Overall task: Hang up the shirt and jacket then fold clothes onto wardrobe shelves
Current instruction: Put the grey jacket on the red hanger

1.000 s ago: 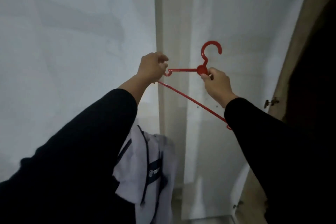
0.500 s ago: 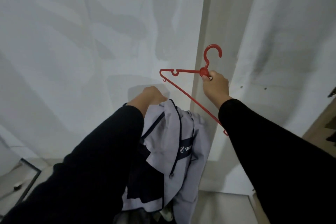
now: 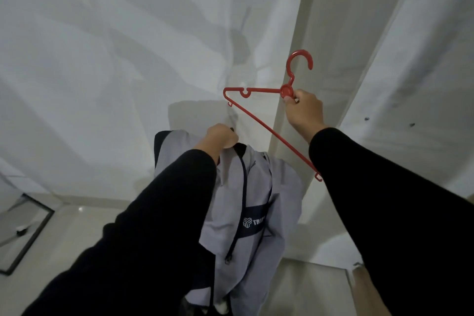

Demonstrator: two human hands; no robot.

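White draped sheeting [image 3: 128, 72] behind; right hand [image 3: 304, 110] pinches the red hanger [image 3: 259, 115], left hand [image 3: 221, 136] grips the jacket [image 3: 259, 187] collar, which could slide off one-handed.

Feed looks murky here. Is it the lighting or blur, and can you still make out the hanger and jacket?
Head view: dim, flat light, soft shadows on the white sheeting; wide-angle bends the edges. Red hanger reads sharp, grey jacket slightly soft, its logo partly hidden.

Right hand [image 3: 304, 113] pinching the red hanger [image 3: 259, 115] just below its hook, holding it up. Left hand [image 3: 221, 136] gripping the grey jacket [image 3: 256, 187] by its collar, garment hanging beneath.
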